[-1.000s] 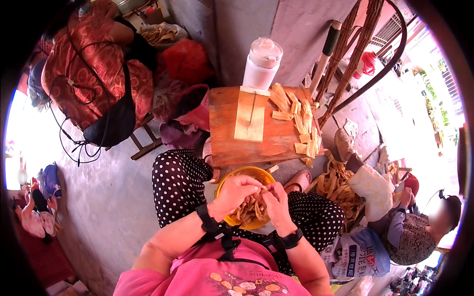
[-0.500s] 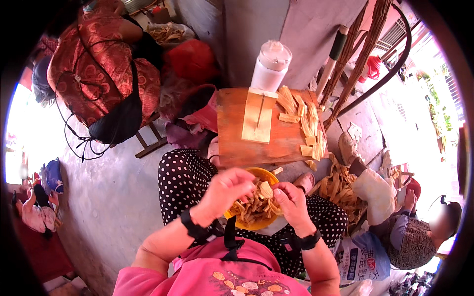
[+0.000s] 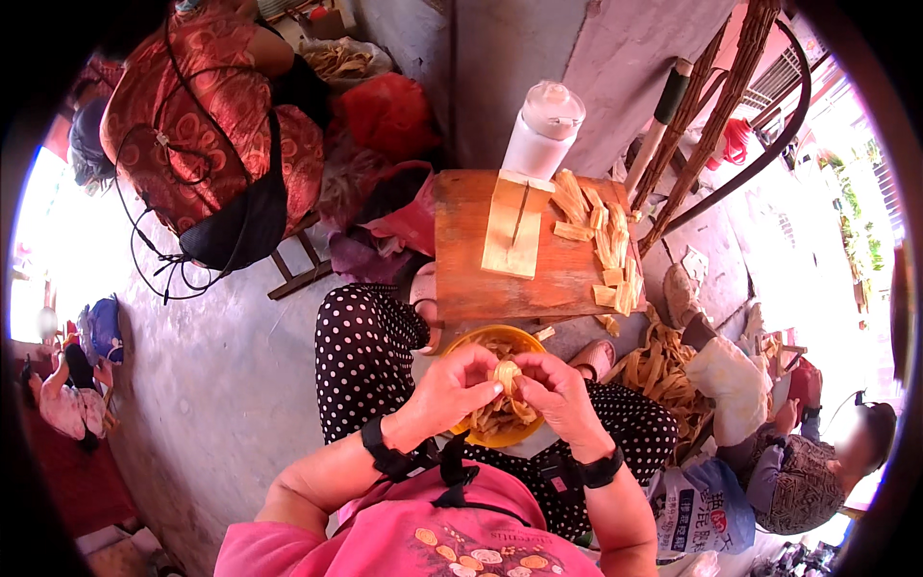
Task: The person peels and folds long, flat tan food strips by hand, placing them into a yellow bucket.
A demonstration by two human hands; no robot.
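Note:
Both hands meet above a yellow basin (image 3: 500, 441) that sits between my knees. A small folded strip (image 3: 507, 375), pale yellow and fibrous, is pinched between them. My left hand (image 3: 455, 389) grips its left side with thumb and fingers. The thumb and fingers of my right hand (image 3: 558, 396) press on its right side. Many similar tan folded pieces (image 3: 498, 419) fill the basin below. Beyond it stands a low reddish wooden table (image 3: 461, 260). On it lie a pale wooden block (image 3: 510, 240) with a thin dark line down its middle and a row of pale flat strips (image 3: 608, 240).
A white lidded bottle (image 3: 543, 135) rises at the table's back edge. Loose tan strips (image 3: 663, 375) are heaped right of my knee. A person in patterned red clothes (image 3: 202, 125) is at the far left; another person (image 3: 808, 481) sits at the right. Wooden poles (image 3: 707, 125) lean beyond the table.
My left hand has come down and rightward to the folded strip, which my right hand was holding. Both hands now hold it together. The whole view has shifted slightly.

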